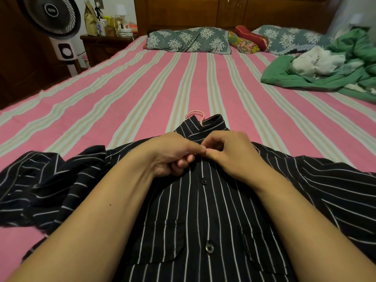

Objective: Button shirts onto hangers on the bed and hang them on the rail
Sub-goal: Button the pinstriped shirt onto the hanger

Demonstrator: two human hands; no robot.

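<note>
Nearest the camera, the black pinstriped shirt (203, 220) lies front-up on the bed, collar pointing away toward twelve o'clock, its button placket running straight from six to twelve. Two dark buttons are fastened on that line: the lower button (209, 248) close in, the upper button (203, 181) further up. Both forearms reach along either side of the placket.

Just beyond that upper button, the hands meet. The left hand (173, 153) comes in from nine o'clock, thumb and forefinger pinched on the placket edge, other fingers curled under. The right hand (230, 153) comes in from three o'clock, pinched the same way, fingertips almost touching the left's. Both are closed on shirt fabric right below the collar; the button itself is hidden under the fingertips, so whether it is through its hole cannot be told. This looks like the top-of-chest button being worked, and both hands sit equally near it, with the next stop up the same axis at the collar (203, 124).

At twelve o'clock from the grip, the pink hanger hook (195, 114) pokes out of the collar, flat on the pink striped bedsheet (142, 94).

Further off, a green quilt (325, 74) is heaped at two o'clock, floral pillows (189, 39) line the headboard, and a standing fan (53, 19) is at ten o'clock. No rail is in view.
</note>
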